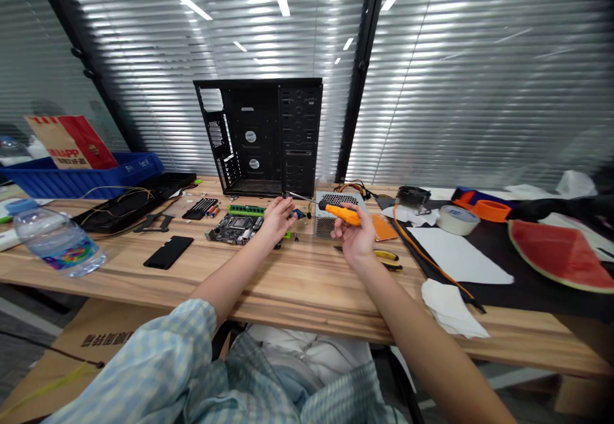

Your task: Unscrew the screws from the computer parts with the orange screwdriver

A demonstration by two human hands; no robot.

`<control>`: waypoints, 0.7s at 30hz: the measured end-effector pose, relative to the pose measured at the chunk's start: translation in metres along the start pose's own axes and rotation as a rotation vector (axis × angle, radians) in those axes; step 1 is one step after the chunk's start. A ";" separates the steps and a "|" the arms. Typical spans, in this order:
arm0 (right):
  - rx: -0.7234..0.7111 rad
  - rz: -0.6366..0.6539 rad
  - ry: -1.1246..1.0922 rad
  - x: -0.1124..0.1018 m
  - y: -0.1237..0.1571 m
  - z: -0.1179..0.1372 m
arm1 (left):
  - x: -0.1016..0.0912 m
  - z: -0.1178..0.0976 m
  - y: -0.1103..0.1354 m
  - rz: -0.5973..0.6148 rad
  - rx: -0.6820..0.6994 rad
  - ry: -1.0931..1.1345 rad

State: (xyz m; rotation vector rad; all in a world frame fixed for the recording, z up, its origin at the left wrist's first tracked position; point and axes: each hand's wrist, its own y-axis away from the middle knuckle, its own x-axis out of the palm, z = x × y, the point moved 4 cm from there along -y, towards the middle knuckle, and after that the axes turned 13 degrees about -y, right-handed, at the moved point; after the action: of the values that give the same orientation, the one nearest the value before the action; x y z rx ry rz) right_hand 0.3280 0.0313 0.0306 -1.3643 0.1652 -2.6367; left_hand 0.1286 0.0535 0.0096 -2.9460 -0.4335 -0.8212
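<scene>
My right hand (355,235) grips an orange-handled screwdriver (338,212) above the wooden table (297,283). Its metal shaft points left. My left hand (278,217) pinches the shaft's tip with curled fingers; whether it holds a screw there I cannot make out. Just left of that hand a motherboard (236,227) lies flat, with a green memory stick (246,210) behind it. An open black computer case (265,136) stands upright at the back. A grey power supply (330,210) sits behind the screwdriver.
A water bottle (55,240) lies at the left, near a black phone (168,252) and a black panel with wires (129,203). A blue bin (77,174) is far left. On the right are a tape roll (457,219), white sheets (458,254), a crumpled tissue (451,309) and a watermelon slice (559,252).
</scene>
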 end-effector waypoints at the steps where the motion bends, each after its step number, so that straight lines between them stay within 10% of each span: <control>1: 0.003 -0.007 -0.003 0.000 0.000 0.000 | -0.001 0.000 -0.001 -0.003 0.014 -0.009; 21: -0.002 -0.064 -0.021 -0.002 -0.002 0.002 | -0.007 0.003 -0.007 0.025 0.199 -0.169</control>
State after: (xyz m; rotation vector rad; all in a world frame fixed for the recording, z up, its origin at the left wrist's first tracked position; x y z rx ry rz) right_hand 0.3306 0.0332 0.0304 -1.4206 0.1241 -2.6732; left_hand 0.1219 0.0591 0.0032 -2.8372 -0.4568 -0.4959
